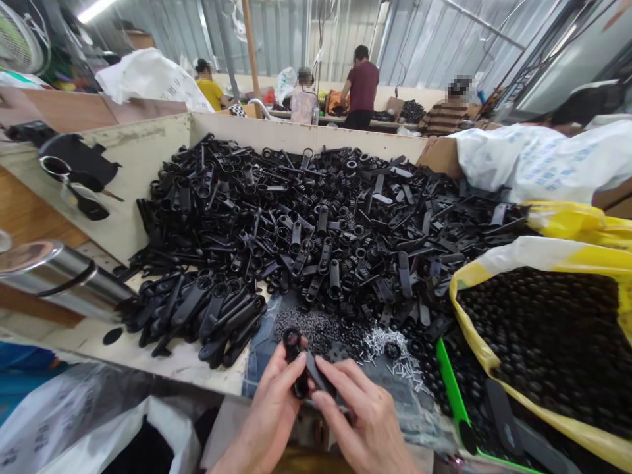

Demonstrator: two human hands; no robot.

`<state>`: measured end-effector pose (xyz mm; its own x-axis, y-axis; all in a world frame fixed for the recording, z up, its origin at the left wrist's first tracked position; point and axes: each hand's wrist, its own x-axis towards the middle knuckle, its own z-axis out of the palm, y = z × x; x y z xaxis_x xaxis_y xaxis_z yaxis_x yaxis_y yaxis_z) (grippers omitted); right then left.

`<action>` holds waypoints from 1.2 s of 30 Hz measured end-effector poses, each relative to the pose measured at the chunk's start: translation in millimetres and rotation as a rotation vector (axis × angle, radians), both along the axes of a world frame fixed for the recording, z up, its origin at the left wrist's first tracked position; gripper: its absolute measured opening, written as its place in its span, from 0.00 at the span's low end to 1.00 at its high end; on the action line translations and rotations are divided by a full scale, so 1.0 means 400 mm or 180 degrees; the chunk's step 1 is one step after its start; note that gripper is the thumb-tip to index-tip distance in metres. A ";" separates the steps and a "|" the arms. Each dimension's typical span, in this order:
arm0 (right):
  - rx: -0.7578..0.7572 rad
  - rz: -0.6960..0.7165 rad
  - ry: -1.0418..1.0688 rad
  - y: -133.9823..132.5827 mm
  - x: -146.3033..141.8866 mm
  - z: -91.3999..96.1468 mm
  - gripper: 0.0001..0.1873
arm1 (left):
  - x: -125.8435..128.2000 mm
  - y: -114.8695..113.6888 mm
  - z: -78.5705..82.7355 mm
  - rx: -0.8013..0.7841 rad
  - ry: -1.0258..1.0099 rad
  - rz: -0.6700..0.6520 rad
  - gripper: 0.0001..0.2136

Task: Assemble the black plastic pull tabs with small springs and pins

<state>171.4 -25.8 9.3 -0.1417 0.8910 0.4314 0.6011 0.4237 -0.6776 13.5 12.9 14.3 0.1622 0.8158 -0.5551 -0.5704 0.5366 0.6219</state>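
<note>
Hands over near edge of blue mat (257,359). Left hand (276,390) grasping black ringed part (291,339), its ring projecting beyond the thumb. Right hand (364,407) pinching flat dark piece (318,375) at its fingertips, up against the ringed part. Silver screws (388,345) on mat's right; stacked black arms (202,309) left of mat; loose heap (316,230) beyond mat.

Bare fingers (289,376), bare wrists (241,451)

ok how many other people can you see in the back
4, left to right across the back: a yellow shirt, a pale patterned top, a maroon shirt and a striped top. More may be hidden behind the white bags.
</note>
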 end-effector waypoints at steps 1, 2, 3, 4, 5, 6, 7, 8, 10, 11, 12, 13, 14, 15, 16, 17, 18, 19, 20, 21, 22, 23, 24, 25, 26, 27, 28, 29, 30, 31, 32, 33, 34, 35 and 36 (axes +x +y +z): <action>0.0161 0.0014 -0.0011 -0.006 0.004 -0.008 0.16 | 0.003 -0.002 0.000 0.0005 0.0009 0.0022 0.23; 0.0326 0.0013 -0.0029 -0.011 0.008 -0.016 0.16 | 0.007 -0.004 0.001 0.0030 0.0013 0.0026 0.22; 0.0470 0.0005 -0.0040 -0.016 0.010 -0.024 0.16 | 0.010 -0.006 0.003 0.0068 0.0000 0.0010 0.21; 0.0578 -0.0012 -0.0038 -0.019 0.011 -0.032 0.16 | 0.013 -0.007 0.006 0.0099 -0.0041 -0.0021 0.21; 0.0663 -0.0059 -0.0006 -0.021 0.011 -0.039 0.16 | 0.015 -0.008 0.008 0.0109 -0.0114 -0.0067 0.20; 0.0730 -0.0125 0.0045 -0.023 0.010 -0.043 0.16 | 0.017 -0.008 0.011 0.0104 -0.0205 -0.0109 0.20; 0.0805 -0.0189 0.0106 -0.023 0.008 -0.046 0.15 | 0.017 -0.007 0.014 0.0092 -0.0302 -0.0153 0.19; 0.0862 -0.0237 0.0156 -0.023 0.005 -0.046 0.15 | 0.017 -0.006 0.016 0.0084 -0.0377 -0.0174 0.18; 0.0935 -0.0271 0.0166 -0.019 0.000 -0.038 0.15 | 0.016 -0.005 0.019 0.0092 -0.0442 -0.0189 0.16; 0.0955 -0.0263 0.0131 -0.016 -0.003 -0.032 0.14 | 0.015 -0.006 0.020 0.0118 -0.0433 -0.0209 0.15; 0.0973 -0.0254 0.0087 -0.012 -0.005 -0.025 0.14 | 0.014 -0.007 0.021 0.0142 -0.0417 -0.0245 0.15; 0.1010 -0.0254 0.0052 -0.008 -0.007 -0.018 0.13 | 0.014 -0.009 0.023 0.0163 -0.0405 -0.0294 0.14; 0.1064 -0.0248 0.0028 -0.004 -0.009 -0.012 0.12 | 0.013 -0.011 0.024 0.0187 -0.0396 -0.0340 0.14; 0.1124 -0.0241 0.0017 -0.001 -0.011 -0.008 0.12 | 0.012 -0.014 0.025 0.0210 -0.0398 -0.0385 0.13; 0.1171 -0.0227 0.0013 0.003 -0.013 -0.006 0.12 | 0.012 -0.017 0.027 0.0229 -0.0404 -0.0417 0.13; 0.1202 -0.0205 0.0007 0.005 -0.015 -0.005 0.12 | 0.011 -0.020 0.027 0.0245 -0.0423 -0.0442 0.12; 0.1227 -0.0192 0.0000 0.007 -0.017 -0.007 0.12 | 0.011 -0.022 0.027 0.0258 -0.0444 -0.0460 0.11; 0.1244 -0.0198 0.0000 0.008 -0.018 -0.009 0.12 | 0.011 -0.024 0.027 0.0277 -0.0459 -0.0478 0.10; 0.1250 -0.0213 0.0000 0.008 -0.020 -0.013 0.12 | 0.011 -0.025 0.025 0.0294 -0.0465 -0.0490 0.09; 0.1272 -0.0226 -0.0003 0.008 -0.021 -0.017 0.12 | 0.011 -0.026 0.023 0.0303 -0.0465 -0.0500 0.09; 0.1303 -0.0229 -0.0007 0.007 -0.022 -0.021 0.12 | 0.012 -0.026 0.021 0.0301 -0.0465 -0.0508 0.09; 0.1328 -0.0225 -0.0014 0.006 -0.023 -0.024 0.12 | 0.012 -0.027 0.019 0.0285 -0.0470 -0.0486 0.10; 0.1354 -0.0218 -0.0022 0.004 -0.023 -0.027 0.13 | 0.013 -0.027 0.016 0.0250 -0.0487 -0.0461 0.12; 0.1362 -0.0209 -0.0034 0.003 -0.023 -0.029 0.13 | 0.014 -0.026 0.015 0.0209 -0.0517 -0.0441 0.13; 0.1359 -0.0202 -0.0044 0.001 -0.022 -0.031 0.13 | 0.015 -0.026 0.014 0.0171 -0.0544 -0.0416 0.14; 0.1339 -0.0198 -0.0049 0.000 -0.022 -0.031 0.13 | 0.015 -0.026 0.013 0.0150 -0.0567 -0.0400 0.14; 0.1301 -0.0192 -0.0054 -0.001 -0.022 -0.032 0.13 | 0.016 -0.026 0.013 0.0147 -0.0581 -0.0396 0.14; 0.1266 -0.0194 -0.0056 -0.001 -0.023 -0.032 0.13 | 0.017 -0.025 0.014 0.0157 -0.0592 -0.0389 0.14; 0.1232 -0.0198 -0.0057 -0.002 -0.023 -0.033 0.13 | 0.017 -0.025 0.015 0.0171 -0.0600 -0.0384 0.14; 0.1188 -0.0200 -0.0066 -0.002 -0.024 -0.033 0.13 | 0.018 -0.025 0.016 0.0177 -0.0598 -0.0367 0.14; 0.1150 -0.0209 -0.0078 -0.003 -0.025 -0.035 0.13 | 0.018 -0.025 0.017 0.0173 -0.0592 -0.0350 0.15; 0.1112 -0.0224 -0.0093 -0.004 -0.026 -0.037 0.13 | 0.018 -0.025 0.019 0.0169 -0.0577 -0.0339 0.16; 0.1076 -0.0237 -0.0106 -0.005 -0.027 -0.040 0.13 | 0.019 -0.026 0.020 0.0152 -0.0554 -0.0342 0.17; 0.1044 -0.0248 -0.0113 -0.006 -0.028 -0.042 0.13 | 0.020 -0.026 0.021 0.0133 -0.0520 -0.0345 0.17; 0.1006 -0.0249 -0.0116 -0.008 -0.029 -0.045 0.13 | 0.021 -0.026 0.022 0.0104 -0.0471 -0.0350 0.18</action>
<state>159.8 -28.9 -8.8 -0.0985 0.7225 0.6844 0.6616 0.5613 -0.4973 21.8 2.5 23.1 0.3294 0.8059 -0.4919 -0.5960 0.5816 0.5537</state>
